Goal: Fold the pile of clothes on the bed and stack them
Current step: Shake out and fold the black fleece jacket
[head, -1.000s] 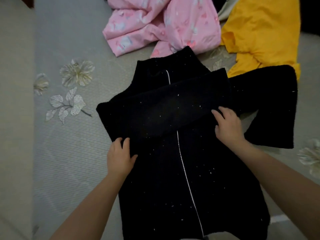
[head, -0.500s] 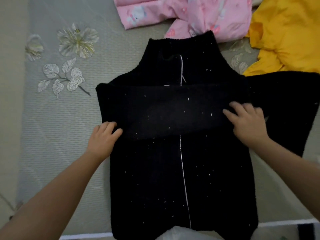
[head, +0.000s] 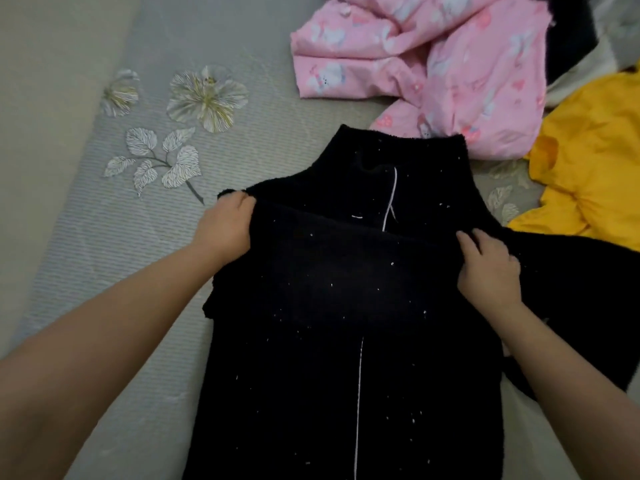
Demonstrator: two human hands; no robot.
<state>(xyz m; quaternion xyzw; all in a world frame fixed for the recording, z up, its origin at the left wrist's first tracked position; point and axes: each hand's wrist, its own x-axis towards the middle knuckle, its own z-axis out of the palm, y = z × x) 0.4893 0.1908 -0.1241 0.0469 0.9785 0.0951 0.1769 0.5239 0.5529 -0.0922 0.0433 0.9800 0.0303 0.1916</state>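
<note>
- Left hand point(head: 227, 227) I read as gripping the left shoulder edge of the black jacket point(head: 346, 341), fingers curled over the fold where the sleeve has been laid across the chest
- Right hand point(head: 488, 268) rests on the opposite end of that folded sleeve, fingers bent and pinching into the fleece near the right shoulder
- Jacket lies front up on the grey bedspread point(head: 138, 271), collar away from me, zip line running down the middle; its other sleeve point(head: 581, 289) spreads out to the right, not yet folded in
- What could go wrong, as I judge it: the crossed sleeve may slide out of line if one hand lets go before the other, since thick fleece tends to spring back and bunch
- Folding the right sleeve in could drag the yellow garment point(head: 595, 161) along, because the sleeve lies touching its lower edge
- Pink printed garment point(head: 433, 74) sits just beyond the collar, touching or slightly under it; I cannot tell which, and it may catch when the body is folded upward
- More dark and pale cloth point(head: 588, 36) is heaped at the top right corner, unfolded
- No finished stack is in view
</note>
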